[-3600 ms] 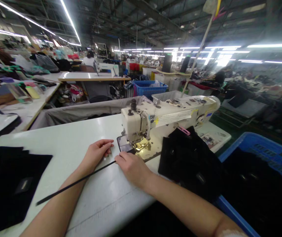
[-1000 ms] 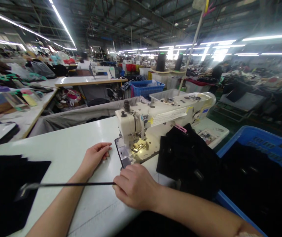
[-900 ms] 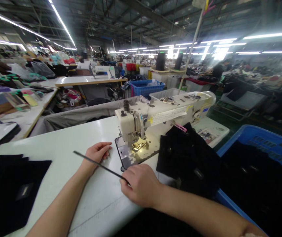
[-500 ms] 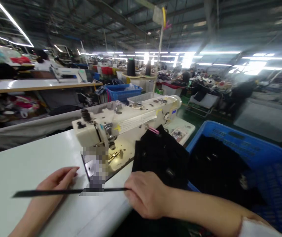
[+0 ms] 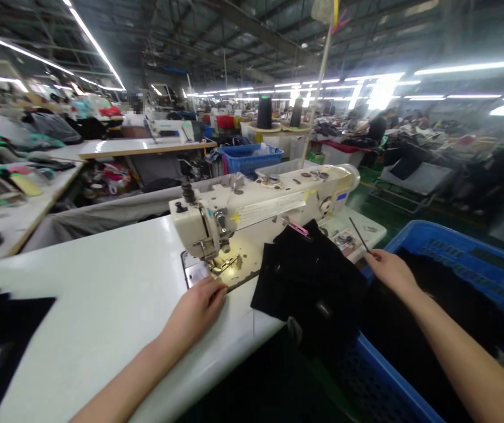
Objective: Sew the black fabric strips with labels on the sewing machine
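Note:
My left hand [image 5: 205,302] rests at the front edge of the needle plate of the white sewing machine [image 5: 252,205], its fingers curled together; what they hold, if anything, is hidden. My right hand [image 5: 390,270] pinches the end of a thin dark strip [image 5: 358,234], which points up and away over the right end of the machine table. Between the hands, a stack of black fabric pieces [image 5: 309,276] hangs over the table's edge, with a pink clip [image 5: 298,228] near its top.
A blue basket [image 5: 476,247] with black fabric stands at the right, under my right arm. More black fabric [image 5: 0,346] lies on the left of the white table [image 5: 115,282]. Behind the machine are thread cones [image 5: 264,113] and a blue bin [image 5: 252,158].
My right hand has moved right and away with the strip, which no longer crosses my left forearm. My left hand has come to the needle plate. The view has turned left.

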The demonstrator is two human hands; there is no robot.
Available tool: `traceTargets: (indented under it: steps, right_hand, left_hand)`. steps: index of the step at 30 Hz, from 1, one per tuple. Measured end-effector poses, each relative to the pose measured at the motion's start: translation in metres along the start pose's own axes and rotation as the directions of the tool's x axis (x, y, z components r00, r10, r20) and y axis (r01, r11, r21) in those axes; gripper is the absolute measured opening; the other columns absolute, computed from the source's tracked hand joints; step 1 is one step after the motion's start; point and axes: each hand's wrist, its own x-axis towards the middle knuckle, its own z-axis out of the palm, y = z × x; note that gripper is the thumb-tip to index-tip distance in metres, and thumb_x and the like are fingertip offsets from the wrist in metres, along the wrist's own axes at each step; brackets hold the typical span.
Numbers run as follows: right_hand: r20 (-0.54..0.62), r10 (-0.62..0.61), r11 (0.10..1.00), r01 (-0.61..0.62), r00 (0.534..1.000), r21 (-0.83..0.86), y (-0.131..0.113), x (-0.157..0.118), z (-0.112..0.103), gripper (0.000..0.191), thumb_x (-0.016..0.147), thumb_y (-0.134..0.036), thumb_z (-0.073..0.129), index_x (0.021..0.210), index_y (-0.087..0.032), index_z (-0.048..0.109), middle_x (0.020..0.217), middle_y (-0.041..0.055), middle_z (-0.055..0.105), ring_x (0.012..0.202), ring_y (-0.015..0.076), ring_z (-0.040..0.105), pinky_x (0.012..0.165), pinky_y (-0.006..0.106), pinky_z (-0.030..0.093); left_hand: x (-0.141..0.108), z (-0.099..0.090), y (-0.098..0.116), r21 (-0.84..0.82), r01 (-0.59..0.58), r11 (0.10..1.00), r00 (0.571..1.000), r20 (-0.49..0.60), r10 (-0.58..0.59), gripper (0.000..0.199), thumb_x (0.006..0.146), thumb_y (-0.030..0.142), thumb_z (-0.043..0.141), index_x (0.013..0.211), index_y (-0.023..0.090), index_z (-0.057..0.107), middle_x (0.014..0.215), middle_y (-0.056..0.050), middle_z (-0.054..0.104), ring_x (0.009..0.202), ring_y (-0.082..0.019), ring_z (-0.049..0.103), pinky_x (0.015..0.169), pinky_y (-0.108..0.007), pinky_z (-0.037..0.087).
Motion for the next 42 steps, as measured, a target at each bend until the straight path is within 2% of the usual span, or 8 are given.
traceTargets:
  steps: [7, 17, 20, 25, 30, 33, 37, 42]
  right_hand:
    - [0.158, -0.057, 0.982, 0.084, 0.986, -0.172, -0.018, 0.030, 0.030, 0.035, 0.095, -0.037, 0.053, 0.099, -0.010, 0.076, 0.095, 0.0227, 0.072, 0.086, 0.0260, 0.069, 0.063, 0.032, 0.038]
    - [0.019, -0.241, 0.953, 0.240, 0.970, -0.183, -0.027, 0.015, 0.021, 0.033, 0.096, -0.030, 0.051, 0.111, -0.007, 0.070, 0.111, 0.0231, 0.068, 0.107, 0.0355, 0.064, 0.087, 0.043, 0.049]
    - [0.009, -0.431, 0.897, 0.429, 0.903, -0.104, -0.048, -0.011, 0.009, 0.030, 0.099, -0.030, 0.045, 0.111, -0.018, 0.069, 0.117, 0.0131, 0.068, 0.113, 0.0266, 0.062, 0.099, 0.039, 0.047]
    - [0.158, -0.771, 0.623, 0.782, 0.616, -0.009, -0.072, -0.038, 0.006, 0.041, 0.082, -0.015, 0.059, 0.122, -0.018, 0.065, 0.130, 0.0093, 0.065, 0.120, 0.0272, 0.058, 0.102, 0.044, 0.048]
    - [0.146, -0.784, 0.592, 0.797, 0.603, -0.118, -0.067, -0.030, 0.014, 0.023, 0.089, -0.010, 0.052, 0.102, -0.013, 0.070, 0.102, 0.0106, 0.074, 0.094, 0.0264, 0.069, 0.086, 0.042, 0.054]
    - [-0.086, -0.822, 0.569, 0.817, 0.563, -0.094, -0.070, -0.024, 0.013, 0.019, 0.093, -0.013, 0.052, 0.100, -0.012, 0.070, 0.093, 0.0110, 0.073, 0.086, 0.0258, 0.068, 0.080, 0.041, 0.054]
    - [-0.416, -0.778, 0.540, 0.840, 0.471, -0.060, -0.094, -0.034, 0.001, 0.018, 0.091, -0.010, 0.056, 0.104, -0.012, 0.068, 0.091, 0.0105, 0.071, 0.085, 0.0239, 0.066, 0.080, 0.039, 0.053]
    - [-0.334, -0.908, 0.309, 0.942, 0.251, -0.132, -0.122, -0.077, -0.007, 0.026, 0.090, -0.009, 0.058, 0.115, -0.009, 0.064, 0.094, 0.0112, 0.072, 0.087, 0.0243, 0.064, 0.081, 0.039, 0.052]
  left_hand:
    - [-0.007, 0.015, 0.014, -0.019, -0.034, 0.999, 0.999, -0.008, 0.034, 0.034, 0.095, 0.041, 0.045, 0.096, 0.021, 0.073, 0.097, -0.012, 0.070, 0.091, -0.027, 0.068, 0.084, -0.039, 0.054]
    - [0.016, 0.027, 0.032, -0.010, -0.256, 0.967, 0.957, -0.142, 0.252, 0.033, 0.098, 0.038, 0.045, 0.107, 0.020, 0.071, 0.102, -0.009, 0.070, 0.093, -0.023, 0.070, 0.084, -0.034, 0.058]
    - [0.019, 0.029, 0.037, -0.009, -0.271, 0.963, 0.953, -0.141, 0.267, 0.031, 0.098, 0.037, 0.046, 0.105, 0.020, 0.071, 0.101, -0.009, 0.071, 0.092, -0.022, 0.071, 0.082, -0.033, 0.059]
    - [0.017, 0.030, 0.041, -0.053, -0.268, 0.962, 0.957, -0.126, 0.260, 0.030, 0.097, 0.036, 0.047, 0.106, 0.021, 0.071, 0.102, -0.009, 0.071, 0.093, -0.022, 0.071, 0.081, -0.032, 0.058]
    - [0.003, 0.024, 0.043, -0.138, -0.195, 0.971, 0.980, -0.074, 0.187, 0.029, 0.096, 0.034, 0.047, 0.102, 0.020, 0.072, 0.100, -0.010, 0.070, 0.093, -0.023, 0.069, 0.084, -0.036, 0.056]
    - [-0.008, 0.024, 0.053, -0.294, -0.092, 0.951, 0.995, 0.020, 0.102, 0.029, 0.095, 0.033, 0.049, 0.098, 0.019, 0.073, 0.098, -0.010, 0.070, 0.092, -0.023, 0.067, 0.084, -0.037, 0.054]
    - [-0.018, 0.028, 0.076, -0.698, 0.279, 0.660, 0.946, 0.318, -0.065, 0.036, 0.093, 0.045, 0.056, 0.105, 0.014, 0.070, 0.093, -0.012, 0.072, 0.074, -0.020, 0.069, 0.072, -0.033, 0.055]
    - [-0.016, 0.031, 0.098, -0.845, 0.531, -0.061, 0.847, 0.531, 0.017, 0.057, 0.090, 0.056, 0.063, 0.126, 0.012, 0.059, 0.119, -0.020, 0.069, 0.103, -0.026, 0.071, 0.087, -0.036, 0.057]
